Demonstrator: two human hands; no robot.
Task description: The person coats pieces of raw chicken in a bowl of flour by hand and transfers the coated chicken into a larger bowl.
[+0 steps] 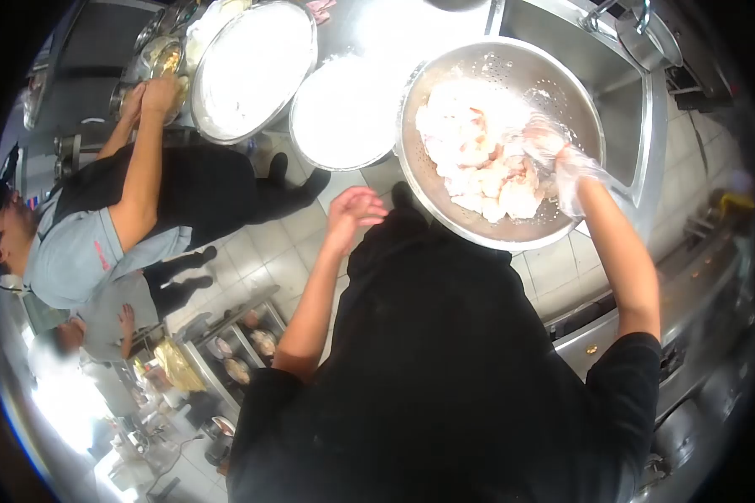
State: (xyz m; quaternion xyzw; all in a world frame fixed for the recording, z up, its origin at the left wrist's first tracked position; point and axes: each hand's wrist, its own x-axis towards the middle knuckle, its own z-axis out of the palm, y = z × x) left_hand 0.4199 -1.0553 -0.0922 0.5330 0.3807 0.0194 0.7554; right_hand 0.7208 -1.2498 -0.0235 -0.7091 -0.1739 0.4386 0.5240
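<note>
A large perforated steel colander (591, 109) holds a heap of pale raw meat pieces (482, 155), which look like chicken and have a white coating. My right hand (548, 141), in a clear plastic glove, reaches into the right side of the heap and touches the meat. Glare and the meat obscure its fingertips, so I cannot make out whether it grips a piece. Bare and holding nothing, my left hand (356, 214) hovers left of the colander with fingers loosely bent and apart. Just beyond it is a round pan of white powder (341, 113), partly washed out by glare.
Under the colander's right side is a steel sink (633, 126). An oval tray (256, 71) with white contents lies further left. At the left, a co-worker (134, 210) handles something near small bowls (169, 60). A rack with food containers (247, 344) stands lower left.
</note>
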